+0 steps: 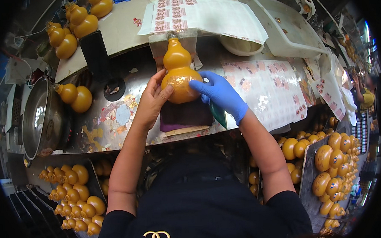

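Observation:
Between my hands is a glossy orange-yellow gourd [177, 59], its narrow neck pointing away from me and its wide round base towards me. A shiny, clear patch with faint marks lies on its lower bulb. My bare left hand [155, 95] curls around the left side of the base, thumb resting on the front. On the other side my right hand [219, 92], in a blue glove, presses its thumb on the bulb with fingers around the edge. Beneath the gourd lies a dark purple cloth pad [186, 119] on the metal table.
Printed sticker sheets [265, 90] cover the table's right side; more paper sheets [203, 16] lie at the back. A metal basin [42, 121] and another gourd [75, 97] are at left. A white plastic tub [286, 25] stands at back right. Racks of gourds [328, 164] flank me.

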Tool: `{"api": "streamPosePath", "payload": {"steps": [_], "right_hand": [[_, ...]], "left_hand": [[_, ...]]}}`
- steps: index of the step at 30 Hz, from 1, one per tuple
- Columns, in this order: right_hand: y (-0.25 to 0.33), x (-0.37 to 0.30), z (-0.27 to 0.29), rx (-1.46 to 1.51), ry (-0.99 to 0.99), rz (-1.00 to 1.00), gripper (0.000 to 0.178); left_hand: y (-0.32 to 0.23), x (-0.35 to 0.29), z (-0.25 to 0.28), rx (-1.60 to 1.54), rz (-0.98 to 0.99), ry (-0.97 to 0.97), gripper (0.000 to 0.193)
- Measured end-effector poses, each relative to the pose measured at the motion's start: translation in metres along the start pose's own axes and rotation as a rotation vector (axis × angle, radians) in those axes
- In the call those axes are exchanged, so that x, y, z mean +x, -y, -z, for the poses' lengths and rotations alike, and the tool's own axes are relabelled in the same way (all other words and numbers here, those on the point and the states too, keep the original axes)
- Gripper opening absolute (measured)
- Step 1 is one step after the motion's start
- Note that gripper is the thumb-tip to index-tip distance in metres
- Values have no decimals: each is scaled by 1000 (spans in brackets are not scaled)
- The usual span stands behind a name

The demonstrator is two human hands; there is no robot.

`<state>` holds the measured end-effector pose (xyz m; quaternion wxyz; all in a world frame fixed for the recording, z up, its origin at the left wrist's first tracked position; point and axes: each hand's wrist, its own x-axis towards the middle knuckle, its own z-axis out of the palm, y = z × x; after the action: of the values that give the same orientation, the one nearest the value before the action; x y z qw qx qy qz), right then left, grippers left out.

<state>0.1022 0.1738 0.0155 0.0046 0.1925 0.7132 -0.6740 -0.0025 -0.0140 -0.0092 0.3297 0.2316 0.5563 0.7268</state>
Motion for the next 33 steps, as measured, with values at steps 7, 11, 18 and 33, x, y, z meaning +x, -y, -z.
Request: {"api": "streamPosePath", "payload": {"steps": [7,11,18,33], "right_hand": [[-3,3,1,48,0,4,64],[-9,5,0,38,-12,33,62],[-4,1,2,27,-6,28,66],[-18,6,6,1,30,77,68]], "left_hand": [[0,-3,0,6,8,21,76],[8,-6,0,271,-118,32,91],[-2,-1,4,-100,37,11,75],[0,-1,6,77,-12,54,73]]}}
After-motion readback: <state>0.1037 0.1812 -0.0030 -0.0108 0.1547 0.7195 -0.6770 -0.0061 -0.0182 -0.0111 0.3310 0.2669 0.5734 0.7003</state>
